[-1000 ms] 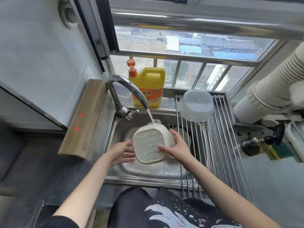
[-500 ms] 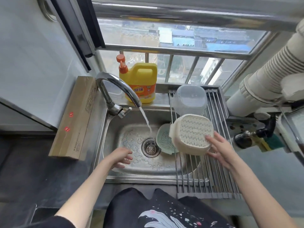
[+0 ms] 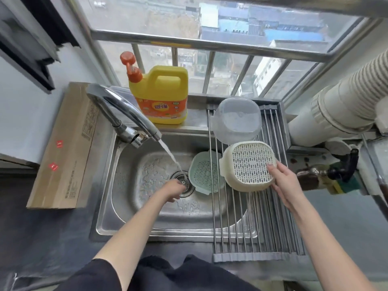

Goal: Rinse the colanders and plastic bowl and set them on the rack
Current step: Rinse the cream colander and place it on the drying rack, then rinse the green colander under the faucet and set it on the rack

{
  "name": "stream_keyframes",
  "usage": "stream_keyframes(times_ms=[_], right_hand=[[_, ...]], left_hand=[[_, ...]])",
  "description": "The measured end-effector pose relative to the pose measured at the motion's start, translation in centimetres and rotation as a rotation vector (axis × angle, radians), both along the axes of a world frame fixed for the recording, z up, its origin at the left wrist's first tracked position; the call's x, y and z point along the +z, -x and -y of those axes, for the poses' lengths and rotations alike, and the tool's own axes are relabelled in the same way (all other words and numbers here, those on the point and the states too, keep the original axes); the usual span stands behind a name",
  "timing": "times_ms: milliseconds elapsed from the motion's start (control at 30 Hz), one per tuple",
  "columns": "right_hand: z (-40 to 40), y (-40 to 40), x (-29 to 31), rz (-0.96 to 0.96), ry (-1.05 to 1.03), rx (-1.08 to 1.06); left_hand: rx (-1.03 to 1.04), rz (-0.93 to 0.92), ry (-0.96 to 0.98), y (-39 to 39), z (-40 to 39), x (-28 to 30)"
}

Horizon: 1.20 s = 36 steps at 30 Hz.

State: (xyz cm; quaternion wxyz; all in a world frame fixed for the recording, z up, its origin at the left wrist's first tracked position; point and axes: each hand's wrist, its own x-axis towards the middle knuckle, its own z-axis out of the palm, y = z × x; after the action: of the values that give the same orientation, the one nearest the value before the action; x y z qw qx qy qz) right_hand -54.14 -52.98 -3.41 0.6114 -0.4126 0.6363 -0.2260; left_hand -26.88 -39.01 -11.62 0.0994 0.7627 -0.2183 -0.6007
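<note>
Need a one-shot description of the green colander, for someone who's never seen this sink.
Find the steel sink under the window, tap running. The green colander lies in the basin right of the drain, partly under the roll-up rack. It alone is green; the cream colander and clear plastic bowl sit on the rack.

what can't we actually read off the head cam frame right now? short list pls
- Green colander, head view: right part hidden under the rack rods and the cream colander.
- Right hand: whether it has a grip on the cream colander or only touches its rim.
- Left hand: fingertips curl down over the drain; contents unclear.
- Plastic bowl: near edge covered by the cream colander.
- Detergent bottle label: too small.
</note>
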Motion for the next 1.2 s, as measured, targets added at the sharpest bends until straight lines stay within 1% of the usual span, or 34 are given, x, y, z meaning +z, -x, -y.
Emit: stream_keyframes(times_ms=[133,167,233,333,400,467,533,600,633,700,767,800,867,1000,1100,1200], right_hand=[[-0.8,-0.5,-1.5,-0.373,0.140,0.153],[-0.9,-0.8,-1.6,-0.437,0.155,0.176],[-1.2,-1.6,-1.1,-0.491,0.210,0.157],[-2.1,-2.4,-0.3,-0.465,0.360,0.066],[-3.1,-2.6,0.4,-0.409,0.449,0.035],[-3.9,-2.6,0.7,-0.339,0.450,0.012],[-4.6,-2.3,1.0,-0.317,0.438,0.016],[-5.3,-1.9,1.3,-0.367,0.463,0.025],[-5.5,-1.8,1.4,-0.387,0.476,0.016],[-5.9,-1.7,1.7,-0.389,0.474,-0.015],[-6.2,-1.8,2.1,-0.374,0.478,-0.032],[-6.5,-2.1,2.4,-0.367,0.488,-0.038],[-7.1,-3.1,2.9,-0.342,0.501,-0.036],[-8.8,-5.8,4.1,-0.289,0.543,0.010],[-10.1,-8.5,4.4,-0.252,0.609,0.080],[-10.6,-11.7,4.3,-0.193,0.580,0.191]], left_hand=[[0.208,-0.133,-0.045,2.2,2.0,-2.0],[0.260,-0.154,-0.040,2.7,2.4,-2.6],[0.384,-0.188,-0.022,3.6,3.5,-3.2],[0.518,-0.161,-0.032,4.6,4.8,-4.4],[0.573,-0.086,-0.033,4.8,5.1,-5.5],[0.598,-0.040,-0.063,4.7,4.9,-6.6],[0.529,0.004,-0.083,4.9,4.5,-7.5],[0.423,0.015,-0.076,5.1,4.1,-8.5],[0.404,0.004,-0.062,5.0,4.2,-8.8],[0.468,-0.056,-0.020,4.7,4.5,-9.1],[0.588,-0.145,0.003,4.3,4.8,-8.0],[0.621,-0.149,-0.007,3.9,4.9,-7.6],[0.643,-0.090,-0.035,2.7,4.1,-6.3],[0.520,0.091,0.005,-0.7,0.3,-3.3],[0.559,0.122,0.070,-3.4,-3.1,-1.0],[0.605,0.183,0.140,-5.7,-5.7,1.3]])
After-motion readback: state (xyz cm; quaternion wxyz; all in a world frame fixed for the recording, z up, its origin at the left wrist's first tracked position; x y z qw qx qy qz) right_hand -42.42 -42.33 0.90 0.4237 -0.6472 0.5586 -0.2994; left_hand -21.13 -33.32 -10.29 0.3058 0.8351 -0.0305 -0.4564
